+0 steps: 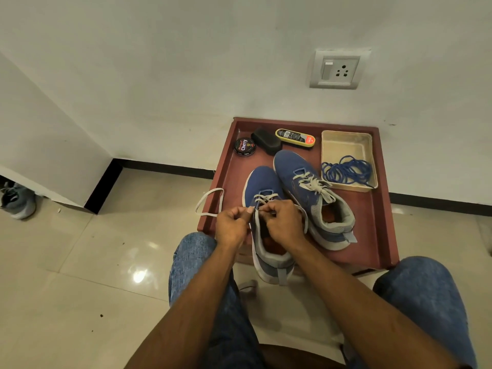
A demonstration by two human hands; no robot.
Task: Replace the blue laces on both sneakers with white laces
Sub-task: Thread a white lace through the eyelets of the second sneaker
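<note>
Hands work at the near blue sneaker [262,187] on the red-brown bench [378,235]: left hand [231,225] and right hand [282,222] each pinch the white lace [210,202], which loops off the bench's left edge. It seems half threaded. Second sneaker [295,166] lies beside it, white-laced. Blue laces [346,170] sit coiled in the cream tray [346,137].

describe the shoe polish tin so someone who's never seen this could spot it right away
Find the reddish-brown tray set against the white wall, and look to its far left corner. The shoe polish tin lies there, left of a black brush and a yellow sponge. It is the only round, flat item, black with "Cherry" on its lid.
</note>
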